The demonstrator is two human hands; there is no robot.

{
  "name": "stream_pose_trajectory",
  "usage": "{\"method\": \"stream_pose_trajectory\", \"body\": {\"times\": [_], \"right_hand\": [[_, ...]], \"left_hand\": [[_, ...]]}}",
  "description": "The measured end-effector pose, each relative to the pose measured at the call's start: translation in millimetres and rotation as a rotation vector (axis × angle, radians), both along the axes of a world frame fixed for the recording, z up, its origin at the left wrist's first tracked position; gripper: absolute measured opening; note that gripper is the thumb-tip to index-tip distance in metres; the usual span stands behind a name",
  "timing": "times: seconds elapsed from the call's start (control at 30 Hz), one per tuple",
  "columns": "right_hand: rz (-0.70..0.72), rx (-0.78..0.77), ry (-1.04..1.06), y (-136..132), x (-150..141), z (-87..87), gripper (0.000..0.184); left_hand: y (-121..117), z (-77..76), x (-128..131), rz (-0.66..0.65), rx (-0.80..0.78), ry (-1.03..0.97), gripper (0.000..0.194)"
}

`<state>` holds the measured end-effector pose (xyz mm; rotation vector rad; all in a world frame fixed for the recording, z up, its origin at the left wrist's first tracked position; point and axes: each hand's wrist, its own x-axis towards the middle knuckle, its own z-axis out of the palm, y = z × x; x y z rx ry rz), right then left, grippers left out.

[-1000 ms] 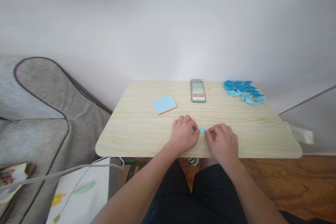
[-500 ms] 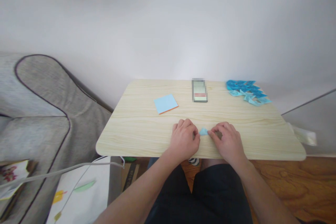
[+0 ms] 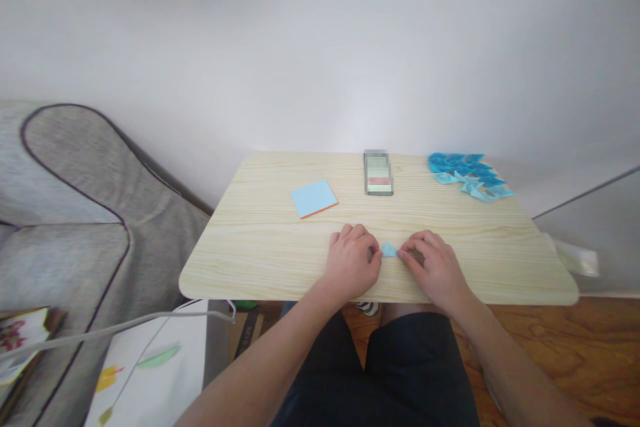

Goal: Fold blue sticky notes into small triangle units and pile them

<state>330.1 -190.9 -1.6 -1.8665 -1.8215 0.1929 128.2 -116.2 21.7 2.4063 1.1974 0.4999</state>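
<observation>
A small light-blue folded paper (image 3: pixel 389 251), roughly triangular, is held low over the near part of the wood-grain table (image 3: pixel 280 253). My left hand (image 3: pixel 353 260) pinches its left corner between thumb and index finger. On the other side, my right hand (image 3: pixel 431 260) pinches the right corner the same way. Beyond my left hand lies a pad of light-blue paper squares (image 3: pixel 315 199) with an orange bottom edge. Several folded blue paper pieces (image 3: pixel 465 170), dark and light, are grouped at the table's far right.
A phone (image 3: pixel 379 173), its screen pixelated, lies near the white wall at the back. To the left stands a grey sofa (image 3: pixel 150 233). A pale cable (image 3: pixel 150 317) runs across a white surface with painted shapes (image 3: pixel 155 373) below the table's left end.
Both hands keep their pinch on the folded paper, which looks almost the same. The whole view has shifted slightly.
</observation>
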Motion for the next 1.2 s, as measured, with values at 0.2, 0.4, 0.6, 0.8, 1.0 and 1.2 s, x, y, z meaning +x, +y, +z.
{"method": "stream_pose_trajectory", "body": {"times": [0.2,0.4,0.6,0.8,1.0,1.2], "right_hand": [[-0.008,0.007,-0.048,-4,-5,1.7,0.019],[0.019,-0.026,-0.163,3,-6,7.4,0.017],[0.089,-0.107,-0.195,11,0,16.8,0.015],[0.061,-0.077,-0.078,8,-1,11.3,0.014],[-0.07,0.018,-0.005,0,-9,-1.9,0.012],[-0.215,0.077,-0.001,-7,-24,-4.9,0.011]], "left_hand": [[0,-0.9,-1,-0.011,0.006,-0.003,0.009],[3,1.5,-9,-0.094,0.008,-0.004,0.005],[17,8.1,-8,-0.209,0.011,-0.029,0.009],[23,5.0,-5,-0.253,0.038,-0.02,0.019],[21,1.7,-10,-0.271,0.102,0.0,0.023],[11,-5.1,-13,-0.19,0.14,-0.002,0.024]]}}
